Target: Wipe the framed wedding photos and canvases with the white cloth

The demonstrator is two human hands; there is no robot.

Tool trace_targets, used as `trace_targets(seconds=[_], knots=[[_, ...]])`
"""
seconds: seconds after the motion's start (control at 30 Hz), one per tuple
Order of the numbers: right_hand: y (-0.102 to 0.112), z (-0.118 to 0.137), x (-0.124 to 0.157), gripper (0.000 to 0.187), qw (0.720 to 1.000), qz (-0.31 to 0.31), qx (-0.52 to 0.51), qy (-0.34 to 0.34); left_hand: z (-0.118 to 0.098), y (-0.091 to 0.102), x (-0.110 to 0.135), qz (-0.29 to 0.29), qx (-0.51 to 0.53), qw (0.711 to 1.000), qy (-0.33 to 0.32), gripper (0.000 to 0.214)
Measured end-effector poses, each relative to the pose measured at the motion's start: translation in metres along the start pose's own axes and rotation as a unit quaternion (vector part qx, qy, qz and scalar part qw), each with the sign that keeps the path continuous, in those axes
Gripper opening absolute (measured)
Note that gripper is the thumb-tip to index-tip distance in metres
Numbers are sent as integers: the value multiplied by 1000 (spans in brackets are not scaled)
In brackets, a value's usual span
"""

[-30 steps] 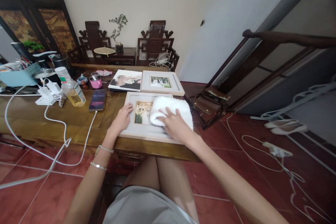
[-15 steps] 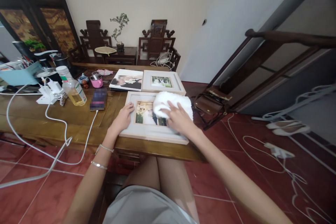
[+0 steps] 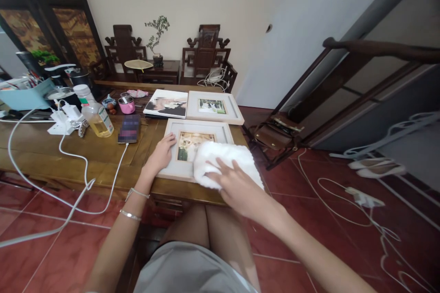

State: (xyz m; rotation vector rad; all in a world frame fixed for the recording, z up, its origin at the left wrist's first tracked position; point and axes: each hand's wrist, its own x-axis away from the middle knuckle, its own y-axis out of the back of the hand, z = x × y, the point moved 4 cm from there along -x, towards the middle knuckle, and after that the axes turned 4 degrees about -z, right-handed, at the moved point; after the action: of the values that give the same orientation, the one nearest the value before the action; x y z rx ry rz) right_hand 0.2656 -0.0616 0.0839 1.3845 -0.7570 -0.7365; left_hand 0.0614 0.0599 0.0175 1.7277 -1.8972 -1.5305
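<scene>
A white-framed photo (image 3: pixel 197 129) lies flat at the near right end of a wooden table (image 3: pixel 62 153). My left hand (image 3: pixel 161 154) rests on the frame's left edge, fingers curled loosely over it, holding it still. My right hand (image 3: pixel 236 186) lies flat with fingers spread on a folded white towel (image 3: pixel 225 161), which covers the frame's near right corner and hangs over the table edge.
Behind the near frame lie a second white frame (image 3: pixel 213 107) and a photo print (image 3: pixel 166 103). A phone (image 3: pixel 129 129) on a white cable, an oil bottle (image 3: pixel 96 118), a pink cup (image 3: pixel 126 105) and chargers (image 3: pixel 63 119) are to the left. Cables run across the red tile floor.
My right hand has dragged the towel from the frame's far right down to its near right corner, uncovering the photo. My left hand has stayed on the frame's left edge.
</scene>
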Motion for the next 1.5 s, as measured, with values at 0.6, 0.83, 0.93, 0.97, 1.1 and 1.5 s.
trace_targets(seconds=[0.6,0.83,0.93,0.97,1.1,1.5], knots=[[-12,-88,-86,63,992,-81,80,-53,-1,3,0,0,1,1000,0,50],[0,-22,11,80,1000,18,1,9,-4,4,1,-4,9,1000,5,49],[16,-23,33,81,999,1,-44,-9,-5,4,1,-4,9,1000,9,50],[21,-28,31,78,998,-13,-50,-27,-5,4,1,-2,8,1000,11,49],[31,-67,-20,62,989,-106,34,-101,-5,4,0,8,-3,1000,12,49],[-4,-42,-36,66,998,3,54,-43,-4,3,1,-7,26,999,17,53]])
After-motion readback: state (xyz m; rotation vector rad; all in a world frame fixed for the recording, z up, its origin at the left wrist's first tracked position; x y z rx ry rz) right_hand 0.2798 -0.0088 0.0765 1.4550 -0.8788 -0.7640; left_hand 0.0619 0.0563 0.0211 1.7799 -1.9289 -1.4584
